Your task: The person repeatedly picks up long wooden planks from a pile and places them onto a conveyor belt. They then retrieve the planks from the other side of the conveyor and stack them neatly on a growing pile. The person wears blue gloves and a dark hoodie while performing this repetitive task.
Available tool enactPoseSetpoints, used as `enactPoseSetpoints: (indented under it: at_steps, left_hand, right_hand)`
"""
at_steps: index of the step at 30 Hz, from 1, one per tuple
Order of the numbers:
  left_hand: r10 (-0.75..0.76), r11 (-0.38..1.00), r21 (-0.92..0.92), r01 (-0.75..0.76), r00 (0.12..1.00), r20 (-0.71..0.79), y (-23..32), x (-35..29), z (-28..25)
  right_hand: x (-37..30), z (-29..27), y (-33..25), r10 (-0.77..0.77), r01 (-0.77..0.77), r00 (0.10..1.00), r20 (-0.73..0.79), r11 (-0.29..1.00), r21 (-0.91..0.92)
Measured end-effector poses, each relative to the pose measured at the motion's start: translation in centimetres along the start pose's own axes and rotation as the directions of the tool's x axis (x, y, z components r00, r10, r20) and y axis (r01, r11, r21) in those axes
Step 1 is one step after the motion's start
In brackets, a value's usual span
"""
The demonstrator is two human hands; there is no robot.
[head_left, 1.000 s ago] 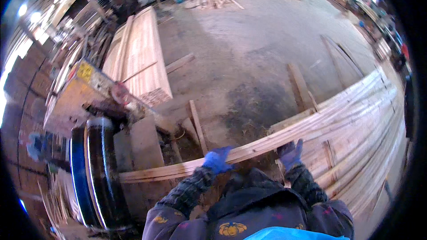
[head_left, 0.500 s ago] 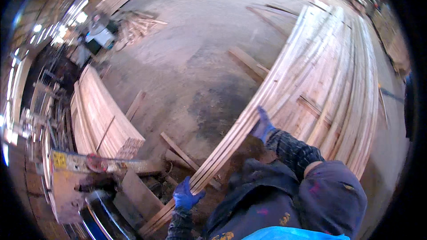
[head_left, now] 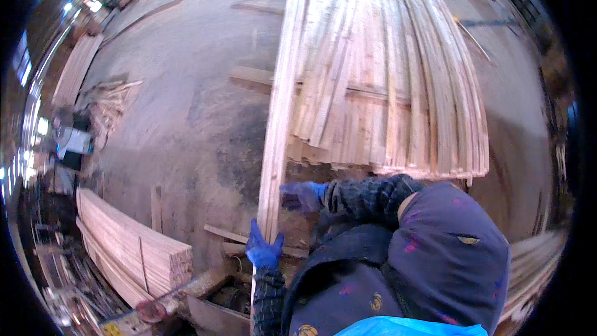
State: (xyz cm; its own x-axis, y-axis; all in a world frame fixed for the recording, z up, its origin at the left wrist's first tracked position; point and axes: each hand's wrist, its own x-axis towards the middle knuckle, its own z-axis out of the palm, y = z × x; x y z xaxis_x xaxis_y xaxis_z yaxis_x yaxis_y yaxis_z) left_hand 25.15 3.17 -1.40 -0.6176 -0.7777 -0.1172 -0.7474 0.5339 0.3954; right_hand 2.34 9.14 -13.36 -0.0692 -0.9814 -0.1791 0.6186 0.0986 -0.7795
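A bundle of long, narrow wooden boards (head_left: 277,130) runs lengthwise in front of me, its far end beside the big lumber stack. My left hand (head_left: 264,247), in a blue glove, grips the bundle near my body, with thumb and fingers on opposite sides. A little farther up, my blue-gloved right hand (head_left: 303,196) holds the bundle's right edge; some of its fingers are hidden or blurred. The lumber stack (head_left: 373,118) of many pale boards lies ahead and to the right, apart from my right hand.
A strapped stack of boards (head_left: 134,252) sits at the lower left, beside a metal machine frame (head_left: 205,295). Loose wooden pieces (head_left: 233,234) lie on the floor near my left hand. Scrap wood (head_left: 112,106) is heaped farther off to the left.
My view has swung right. The bundle has turned from a slant to nearly straight ahead and separated from the stack's left edge. My hands are now closer together along it.
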Motion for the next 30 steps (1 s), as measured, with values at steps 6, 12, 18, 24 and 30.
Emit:
enactPoseSetpoints:
  at_steps: [6, 12, 18, 24, 30]
  left_hand:
    - [-0.135, 0.991, -0.001, 0.137, 0.982, 0.13, -2.9, -6.7, -2.5]
    - [-0.364, 0.931, 0.132, 0.34, 0.891, 0.272, -2.9, -9.8, -5.4]
    - [-0.121, 0.963, 0.266, 0.053, 0.961, 0.248, 3.9, -4.0, -5.9]
    - [0.167, 0.975, -0.171, -0.139, 0.972, 0.168, 5.8, 11.0, -0.1]
    - [0.538, 0.834, 0.14, -0.534, 0.843, 0.014, 23.8, 21.4, 4.7]
  right_hand:
    - [-7.6, -13.8, -3.2, 0.195, 0.017, 0.926, -0.323, 0.834, 0.551]
    - [-21.4, -18.9, -4.9, 0.232, 0.138, 0.624, -0.746, 0.907, 0.398]
    - [-31.8, -20.4, -1.1, 0.427, 0.294, 0.358, -0.83, 0.792, 0.535]
    - [-40.2, -26.7, 3.9, 0.462, 0.65, 0.145, -0.875, 0.622, 0.436]
    - [-49.3, -32.5, 5.6, 0.367, 0.748, -0.068, -0.928, 0.634, 0.196]
